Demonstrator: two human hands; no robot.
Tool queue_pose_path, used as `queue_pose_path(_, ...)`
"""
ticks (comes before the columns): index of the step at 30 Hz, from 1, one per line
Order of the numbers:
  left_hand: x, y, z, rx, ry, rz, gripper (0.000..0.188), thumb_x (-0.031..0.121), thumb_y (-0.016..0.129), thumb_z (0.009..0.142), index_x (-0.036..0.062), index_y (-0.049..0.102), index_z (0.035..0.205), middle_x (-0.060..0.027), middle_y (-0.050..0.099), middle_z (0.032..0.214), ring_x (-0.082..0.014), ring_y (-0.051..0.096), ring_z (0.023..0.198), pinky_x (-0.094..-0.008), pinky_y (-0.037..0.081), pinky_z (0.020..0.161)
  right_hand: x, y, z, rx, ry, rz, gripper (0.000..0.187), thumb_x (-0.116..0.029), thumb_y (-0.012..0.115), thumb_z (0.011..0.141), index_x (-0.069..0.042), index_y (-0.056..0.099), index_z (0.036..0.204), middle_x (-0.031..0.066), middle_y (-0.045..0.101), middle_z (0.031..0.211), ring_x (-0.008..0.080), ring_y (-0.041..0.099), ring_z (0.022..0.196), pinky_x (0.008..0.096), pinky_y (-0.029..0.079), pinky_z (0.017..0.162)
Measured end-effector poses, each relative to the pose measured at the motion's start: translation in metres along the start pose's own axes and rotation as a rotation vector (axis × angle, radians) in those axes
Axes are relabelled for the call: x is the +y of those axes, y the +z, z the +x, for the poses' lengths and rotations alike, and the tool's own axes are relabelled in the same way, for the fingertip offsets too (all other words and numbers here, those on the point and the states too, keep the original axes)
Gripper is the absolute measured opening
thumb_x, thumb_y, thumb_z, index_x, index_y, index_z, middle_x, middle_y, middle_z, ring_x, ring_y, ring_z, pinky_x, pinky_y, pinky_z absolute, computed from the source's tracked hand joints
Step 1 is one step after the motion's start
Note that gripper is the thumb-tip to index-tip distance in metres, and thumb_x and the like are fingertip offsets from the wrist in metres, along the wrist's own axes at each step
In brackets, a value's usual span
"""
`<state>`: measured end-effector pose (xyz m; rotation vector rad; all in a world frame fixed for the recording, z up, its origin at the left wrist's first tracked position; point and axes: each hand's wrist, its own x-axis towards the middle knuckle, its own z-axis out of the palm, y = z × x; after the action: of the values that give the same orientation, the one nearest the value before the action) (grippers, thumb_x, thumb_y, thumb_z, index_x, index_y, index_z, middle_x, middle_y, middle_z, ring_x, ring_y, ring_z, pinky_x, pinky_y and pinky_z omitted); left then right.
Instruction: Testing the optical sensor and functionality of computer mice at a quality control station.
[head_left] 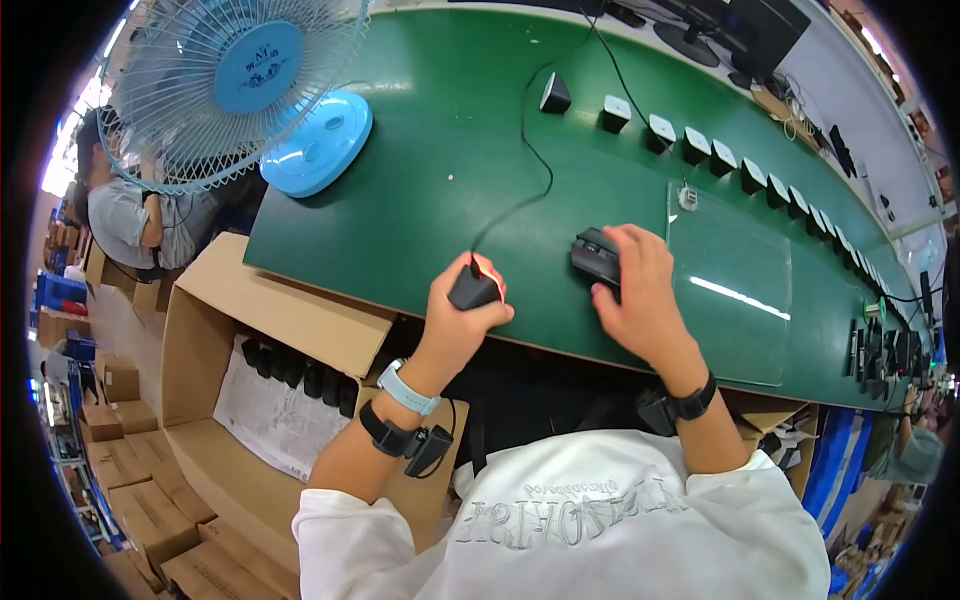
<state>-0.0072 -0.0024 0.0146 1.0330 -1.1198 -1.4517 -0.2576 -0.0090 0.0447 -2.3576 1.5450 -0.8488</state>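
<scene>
My left hand (458,322) is closed around a small black corded block (474,288), held near the table's front edge. An orange-red glow shows along its right side, and a thin black cable (548,170) runs from its top toward the back. Whether it is a mouse or another device I cannot tell. To the right, my right hand (641,290) grips a black computer mouse (597,257) from its right side, thumb below and fingers over the top. The mouse is over the green tabletop (420,190); whether it touches the surface is unclear.
Black blocks with white tops (661,133) stand in a long row to the right. A clear sheet (740,290) lies at right. A blue fan (260,70) stands left, beside an open carton (205,400) holding several black items. Monitors (740,30) are at the back.
</scene>
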Motion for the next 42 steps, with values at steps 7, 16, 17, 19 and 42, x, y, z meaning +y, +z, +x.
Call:
queue_pose_path(7, 0.0, 0.016, -0.005, 0.137, 0.371, 0.429, 0.029, -0.001, 0.073, 0.074, 0.0032, 0.052, 0.095, -0.0073, 0.057, 0.075, -0.0139, 0.053, 0.07, -0.0299, 0.047, 0.064, -0.074, 0.043, 0.021, 0.079, -0.072, 0.577, 0.025, -0.013, 0.076, 0.085, 0.001, 0.063, 0.103, 0.0172, 0.065, 0.096, 0.0319, 0.064, 0.086, 0.0388, 0.053, 0.076)
queue_pose_path(16, 0.092, -0.056, 0.0, 0.49, 0.473, 0.946, 0.027, 0.0, 0.066, 0.071, 0.0008, 0.057, 0.096, -0.0229, 0.063, 0.079, -0.0487, 0.062, 0.077, -0.0478, 0.05, 0.066, -0.11, 0.077, 0.126, 0.371, 0.026, 0.994, 0.017, -0.012, 0.064, 0.099, 0.0, 0.059, 0.088, 0.0091, 0.066, 0.079, 0.0165, 0.063, 0.069, 0.0291, 0.05, 0.062)
queue_pose_path(17, 0.107, -0.084, -0.014, 0.555, 0.3, 0.976, 0.03, 0.004, 0.069, 0.072, 0.0003, 0.059, 0.1, -0.0238, 0.066, 0.085, -0.0453, 0.066, 0.082, -0.0462, 0.052, 0.07, -0.103, 0.069, 0.153, 0.387, 0.059, 0.936, 0.024, -0.018, 0.056, 0.104, -0.002, 0.059, 0.088, 0.0062, 0.065, 0.079, 0.0122, 0.061, 0.071, 0.0289, 0.049, 0.063)
queue_pose_path(19, 0.112, -0.154, -0.031, 0.697, 0.21, 1.07, 0.033, 0.005, 0.072, 0.071, -0.0008, 0.06, 0.101, -0.0152, 0.066, 0.084, -0.026, 0.063, 0.077, -0.0375, 0.051, 0.074, -0.041, 0.071, 0.206, 0.423, -0.034, 0.513, 0.034, -0.03, 0.053, 0.106, -0.001, 0.068, 0.097, 0.0137, 0.073, 0.092, 0.0276, 0.068, 0.075, 0.0383, 0.051, 0.068)
queue_pose_path(42, -0.074, -0.508, -0.13, 1.311, -0.159, 1.321, 0.03, 0.005, 0.066, 0.084, -0.0019, 0.069, 0.113, -0.0228, 0.072, 0.11, -0.0377, 0.07, 0.096, -0.0421, 0.054, 0.09, 0.12, 0.065, 0.232, -0.213, -0.003, 0.062, 0.02, -0.018, 0.061, 0.102, 0.002, 0.059, 0.104, 0.0077, 0.062, 0.085, 0.0119, 0.054, 0.074, 0.0292, 0.046, 0.069)
